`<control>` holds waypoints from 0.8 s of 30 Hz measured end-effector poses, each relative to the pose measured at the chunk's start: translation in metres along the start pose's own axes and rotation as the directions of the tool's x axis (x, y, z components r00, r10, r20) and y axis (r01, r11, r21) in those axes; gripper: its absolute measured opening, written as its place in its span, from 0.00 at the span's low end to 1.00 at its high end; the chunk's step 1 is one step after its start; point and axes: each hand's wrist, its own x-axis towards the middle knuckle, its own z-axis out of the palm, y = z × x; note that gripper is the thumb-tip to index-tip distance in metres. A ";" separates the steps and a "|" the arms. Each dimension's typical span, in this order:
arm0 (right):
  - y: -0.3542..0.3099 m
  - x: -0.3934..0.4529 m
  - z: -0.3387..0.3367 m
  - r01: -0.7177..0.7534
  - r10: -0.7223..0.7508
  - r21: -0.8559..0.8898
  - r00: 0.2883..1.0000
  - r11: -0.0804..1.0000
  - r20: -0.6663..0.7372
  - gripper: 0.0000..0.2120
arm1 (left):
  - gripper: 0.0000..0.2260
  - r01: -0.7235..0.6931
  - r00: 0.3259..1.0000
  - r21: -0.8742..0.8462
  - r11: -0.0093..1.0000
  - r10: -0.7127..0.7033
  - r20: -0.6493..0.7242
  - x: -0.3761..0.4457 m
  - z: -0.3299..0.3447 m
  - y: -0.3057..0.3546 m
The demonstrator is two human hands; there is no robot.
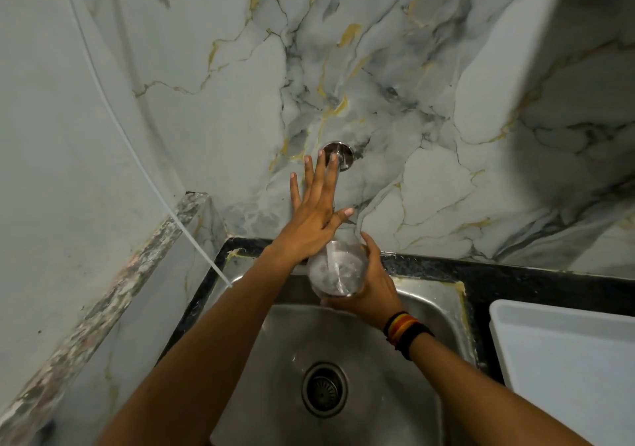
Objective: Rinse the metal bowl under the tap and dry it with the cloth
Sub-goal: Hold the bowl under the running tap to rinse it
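My right hand (369,285) grips a small metal bowl (338,268) from its right side and holds it over the back of the steel sink (422,311). A stream of water falls into the bowl, which is full of water and foam. The wall tap (340,155) sticks out of the marble wall just above. My left hand (316,208) is stretched flat over the tap's spout, fingers spread, holding nothing. Most of the spout is hidden under that hand. No cloth is in view.
The sink drain (324,389) lies below the hands. A white plastic tray (563,352) stands on the dark counter to the right. A thin white hose (144,167) runs down the left wall into the sink's corner. A marble ledge borders the left side.
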 end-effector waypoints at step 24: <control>0.034 -0.038 -0.012 -0.044 0.047 0.067 0.998 0.997 -0.040 0.71 | 0.37 0.309 0.927 0.241 0.920 -0.234 -0.294 -0.009 0.033 0.041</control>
